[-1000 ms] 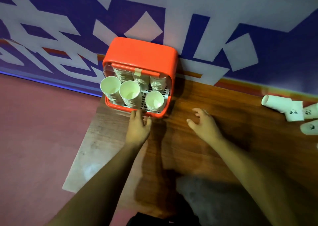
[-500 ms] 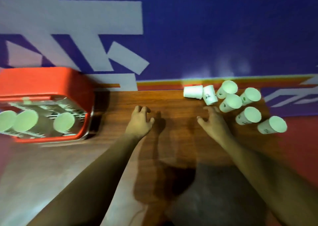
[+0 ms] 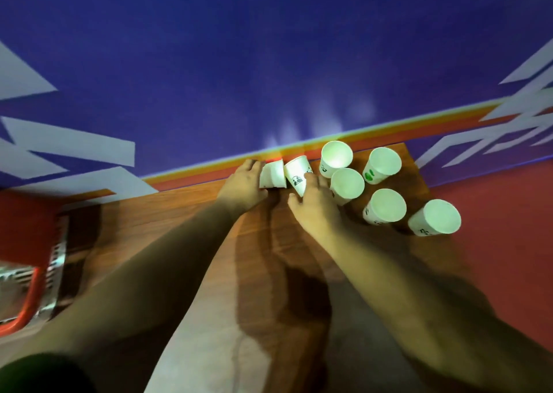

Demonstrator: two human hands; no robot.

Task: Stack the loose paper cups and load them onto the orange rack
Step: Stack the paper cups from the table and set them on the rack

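We logged the left hand [image 3: 244,184] curled round one fallen cup [image 3: 273,173] and the right hand [image 3: 317,210] pinching the neighbouring cup [image 3: 296,171] near the table's [image 3: 179,213] far edge, with five upright cups [image 3: 347,186] unstacked beside them and the orange rack [image 3: 21,231] well apart at left, so stacking had barely begun.

The left hand [image 3: 244,184] curls round a lying cup [image 3: 273,173]. Just to its right, the right hand [image 3: 314,210] pinches the base of a tilted cup [image 3: 297,169] between thumb and fingers, and the two cups touch. Five more cups [image 3: 347,184] stand mouths up on the table [image 3: 179,213], just beyond and right of the right hand, while the rack [image 3: 27,228] sits blurred far left of the left hand.
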